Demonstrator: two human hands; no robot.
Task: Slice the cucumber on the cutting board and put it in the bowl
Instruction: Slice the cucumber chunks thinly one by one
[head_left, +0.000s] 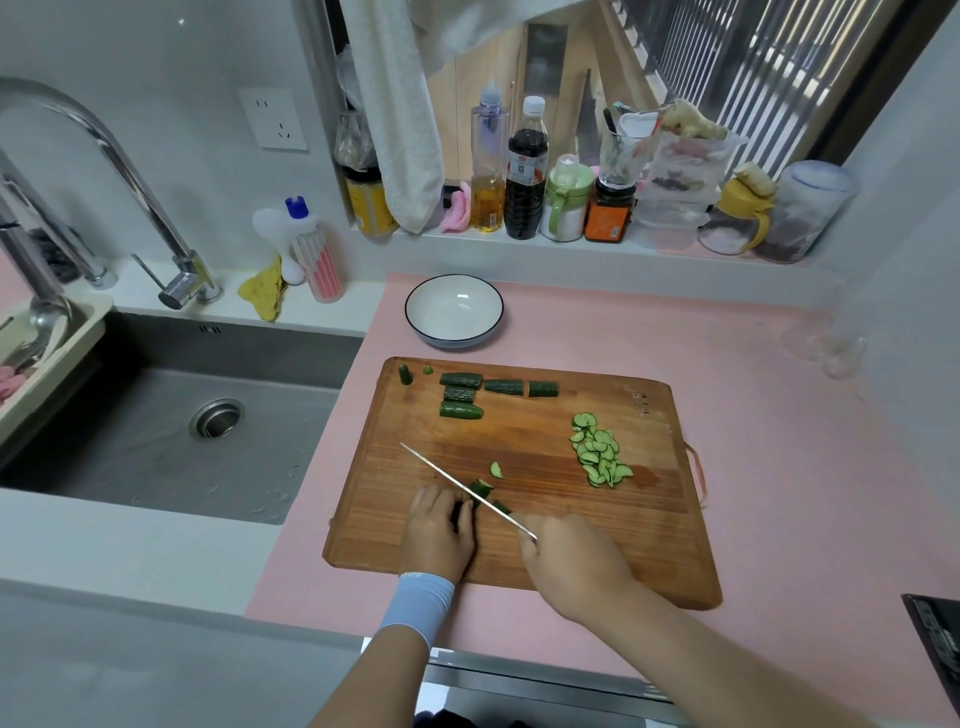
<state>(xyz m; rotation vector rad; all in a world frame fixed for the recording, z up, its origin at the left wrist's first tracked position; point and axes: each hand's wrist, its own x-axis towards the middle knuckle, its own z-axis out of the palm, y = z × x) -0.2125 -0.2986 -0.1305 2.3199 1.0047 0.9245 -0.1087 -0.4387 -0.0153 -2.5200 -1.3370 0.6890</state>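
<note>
A person slices cucumber on a wooden board set near the front edge of the pink tabletop, beside the sink. The left hand holds a short cucumber down at the board's front, fingers curled over it. The right hand grips the knife, whose blade lies diagonally across the piece, just beside the left fingertips. 1 loose slice lies just beyond the blade and a pile of slices sits toward the board's right side. 5 uncut chunks wait along its back edge. The white bowl, just behind the board toward the tabletop's back edge, holds nothing yet, so the job looks well short of done. The main hazard is a nicked finger: the piece is short, leaving little room between blade and fingertips. If it is wet, it could also roll or slip under the cut, giving uneven slices or sending the blade sideways. Slices may also scatter off the board when carried to the bowl.
</note>
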